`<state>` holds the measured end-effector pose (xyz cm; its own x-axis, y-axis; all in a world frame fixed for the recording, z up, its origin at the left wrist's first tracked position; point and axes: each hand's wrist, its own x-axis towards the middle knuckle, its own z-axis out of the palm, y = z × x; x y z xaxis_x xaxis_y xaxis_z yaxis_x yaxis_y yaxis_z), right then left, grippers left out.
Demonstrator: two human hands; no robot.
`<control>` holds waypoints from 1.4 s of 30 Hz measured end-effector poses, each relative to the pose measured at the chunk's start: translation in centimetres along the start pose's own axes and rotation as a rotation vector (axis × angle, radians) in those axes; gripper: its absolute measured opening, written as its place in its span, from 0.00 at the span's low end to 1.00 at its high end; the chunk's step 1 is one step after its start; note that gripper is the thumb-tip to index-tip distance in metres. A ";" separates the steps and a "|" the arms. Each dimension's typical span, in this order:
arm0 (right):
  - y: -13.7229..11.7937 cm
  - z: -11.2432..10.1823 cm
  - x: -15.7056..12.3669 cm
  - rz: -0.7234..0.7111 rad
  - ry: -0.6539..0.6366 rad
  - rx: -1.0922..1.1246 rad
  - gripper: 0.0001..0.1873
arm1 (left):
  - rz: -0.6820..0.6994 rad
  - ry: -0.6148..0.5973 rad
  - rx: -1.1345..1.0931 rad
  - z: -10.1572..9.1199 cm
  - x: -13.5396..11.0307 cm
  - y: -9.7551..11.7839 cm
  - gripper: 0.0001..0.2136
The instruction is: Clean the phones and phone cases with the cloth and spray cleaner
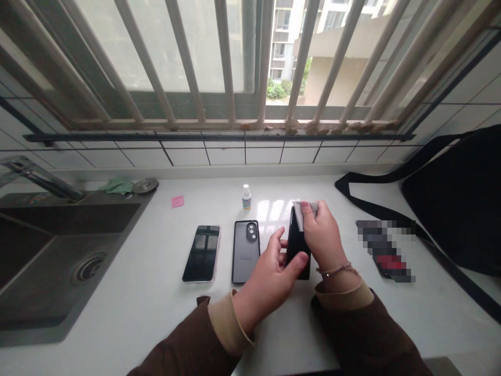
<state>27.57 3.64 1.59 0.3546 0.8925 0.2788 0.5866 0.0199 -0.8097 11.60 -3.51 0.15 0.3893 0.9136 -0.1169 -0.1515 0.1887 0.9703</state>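
My left hand [274,263] grips a black smartphone [298,243] by its sides, thumb across the dark face and fingers along the left edge. Pinched in my right hand [323,230] is a pale grey cloth [300,213], which lies against the upper part of that phone. Left of my hands, a grey phone case with a black rim and camera cutout [246,250] lies flat; whether a phone is inside I cannot tell. Farther left rests another phone [201,253], its dark screen up. A small white-capped bottle [246,197] stands upright behind the case.
On the left, a steel sink [70,250] with a faucet [43,177] is set into the white counter [156,324]. A pink sticky note [177,201], green cloth [116,186] and sink strainer [145,186] lie nearby. To the right are a blurred-out item [385,253] and a black bag [457,203] with its strap.
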 end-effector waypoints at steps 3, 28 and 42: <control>-1.2 0.4 -1.5 0.074 -0.036 0.208 0.23 | -0.228 -0.044 -0.383 -0.2 -0.1 0.5 0.32; -3.3 1.7 -4.5 -0.824 -0.456 0.056 0.16 | -0.156 0.081 -0.951 -4.0 -0.6 3.4 0.23; -2.9 1.3 -3.9 -0.635 -0.037 0.005 0.17 | -0.241 0.053 -0.581 -3.1 -1.5 1.6 0.27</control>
<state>23.50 0.65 2.21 -0.0868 0.7210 0.6875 0.6706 0.5526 -0.4949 8.00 -3.44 1.23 0.4311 0.8350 -0.3420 -0.5401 0.5424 0.6435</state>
